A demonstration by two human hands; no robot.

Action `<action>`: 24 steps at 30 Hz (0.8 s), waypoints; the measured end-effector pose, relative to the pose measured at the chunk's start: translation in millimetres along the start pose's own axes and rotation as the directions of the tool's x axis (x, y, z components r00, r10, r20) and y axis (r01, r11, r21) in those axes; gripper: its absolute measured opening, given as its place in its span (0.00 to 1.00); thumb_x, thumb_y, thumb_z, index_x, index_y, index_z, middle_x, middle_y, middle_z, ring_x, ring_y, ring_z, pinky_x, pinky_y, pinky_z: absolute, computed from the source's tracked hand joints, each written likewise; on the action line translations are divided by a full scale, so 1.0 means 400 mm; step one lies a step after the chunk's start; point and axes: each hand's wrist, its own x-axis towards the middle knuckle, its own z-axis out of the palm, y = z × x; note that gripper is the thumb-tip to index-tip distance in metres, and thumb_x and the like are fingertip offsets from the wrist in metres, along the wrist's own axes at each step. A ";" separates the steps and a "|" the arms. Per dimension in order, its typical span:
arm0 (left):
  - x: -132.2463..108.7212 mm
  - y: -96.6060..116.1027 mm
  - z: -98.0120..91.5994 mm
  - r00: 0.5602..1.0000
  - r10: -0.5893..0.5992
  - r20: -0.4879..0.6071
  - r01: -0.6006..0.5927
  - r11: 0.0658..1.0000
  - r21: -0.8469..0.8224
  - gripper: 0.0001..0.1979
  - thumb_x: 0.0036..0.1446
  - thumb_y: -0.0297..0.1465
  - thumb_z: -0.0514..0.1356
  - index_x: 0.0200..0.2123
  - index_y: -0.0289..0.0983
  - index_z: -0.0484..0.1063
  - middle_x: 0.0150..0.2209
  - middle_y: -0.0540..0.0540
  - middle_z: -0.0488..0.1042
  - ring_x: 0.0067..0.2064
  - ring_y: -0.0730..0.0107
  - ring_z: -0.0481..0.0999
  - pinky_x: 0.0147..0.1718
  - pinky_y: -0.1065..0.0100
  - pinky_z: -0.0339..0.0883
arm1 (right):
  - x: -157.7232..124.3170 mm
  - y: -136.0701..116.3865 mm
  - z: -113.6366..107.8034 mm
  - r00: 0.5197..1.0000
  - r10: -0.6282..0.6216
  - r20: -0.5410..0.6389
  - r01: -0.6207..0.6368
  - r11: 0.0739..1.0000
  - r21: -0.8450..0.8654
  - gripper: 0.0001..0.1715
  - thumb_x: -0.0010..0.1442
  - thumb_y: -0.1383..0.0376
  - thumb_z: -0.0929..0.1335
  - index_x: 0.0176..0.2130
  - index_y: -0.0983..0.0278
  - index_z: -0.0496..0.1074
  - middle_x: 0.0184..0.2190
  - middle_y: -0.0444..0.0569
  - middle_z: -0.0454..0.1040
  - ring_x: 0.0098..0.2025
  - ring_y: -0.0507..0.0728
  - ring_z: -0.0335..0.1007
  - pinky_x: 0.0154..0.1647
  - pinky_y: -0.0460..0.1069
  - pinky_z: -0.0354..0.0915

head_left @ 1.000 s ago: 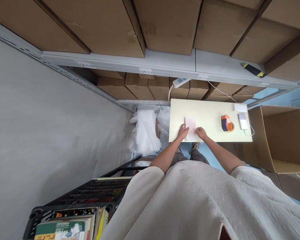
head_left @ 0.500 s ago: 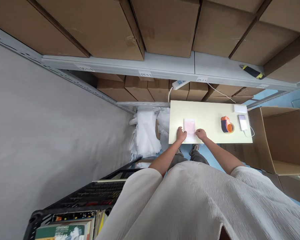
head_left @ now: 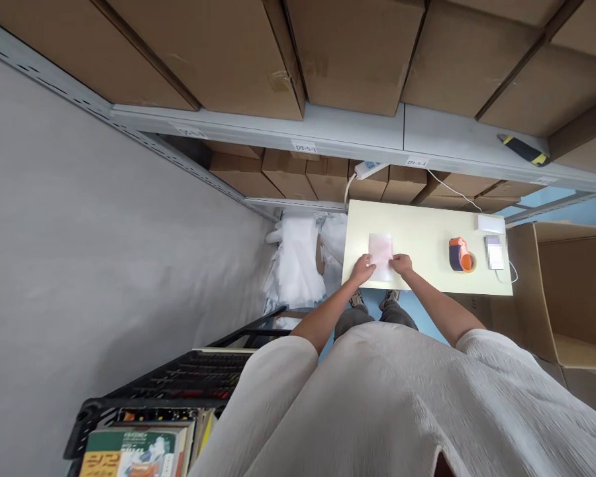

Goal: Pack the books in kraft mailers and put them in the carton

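Observation:
A pale pink, flat rectangular packet (head_left: 381,252) with a whitish, see-through border lies near the front edge of the cream table (head_left: 420,232). My left hand (head_left: 363,269) is closed on its left edge, thumb on top. At the right edge, my right hand (head_left: 402,264) pinches the same packet. Further right on the table are an orange and dark purple tape dispenser (head_left: 459,255) and a small white and purple item (head_left: 495,253), partly blurred.
A shelf (head_left: 258,132) with cardboard boxes (head_left: 357,53) runs across the front, a utility knife (head_left: 525,151) on it. An open carton (head_left: 531,291) stands right of the table. White wrapping (head_left: 298,262) lies left; a black crate (head_left: 144,401) with books is lower left.
The view has shifted a little, so most things appear further right. The packet now looks paler and glossier, and both hands have a firmer hold at its sides.

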 end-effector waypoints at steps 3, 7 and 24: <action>0.009 -0.002 -0.026 0.996 0.085 -0.029 -0.081 0.988 0.129 0.25 0.65 0.22 0.62 0.65 0.36 0.74 0.68 0.35 0.75 0.68 0.57 0.78 0.69 0.59 0.72 | 0.026 -0.051 0.010 1.000 -0.016 -0.001 0.016 1.000 0.002 0.04 0.55 0.68 0.73 0.33 0.59 0.77 0.36 0.45 0.85 0.41 0.56 0.82 0.40 0.45 0.72; 0.023 0.003 -0.057 0.979 0.202 -0.036 -0.182 0.937 0.299 0.29 0.64 0.23 0.62 0.68 0.37 0.73 0.71 0.35 0.72 0.75 0.53 0.70 0.77 0.55 0.62 | 0.063 -0.120 0.024 0.999 -0.043 0.012 0.043 0.999 0.016 0.05 0.55 0.68 0.73 0.35 0.59 0.78 0.37 0.45 0.85 0.41 0.56 0.82 0.40 0.45 0.73; 0.133 0.061 -0.170 0.991 0.132 0.033 -0.131 0.858 0.497 0.41 0.66 0.30 0.62 0.81 0.37 0.57 0.83 0.33 0.53 0.84 0.45 0.50 0.80 0.45 0.49 | 0.203 -0.335 0.079 0.994 -0.105 0.013 0.106 0.994 -0.025 0.07 0.56 0.70 0.73 0.36 0.59 0.78 0.38 0.48 0.85 0.42 0.59 0.82 0.42 0.48 0.75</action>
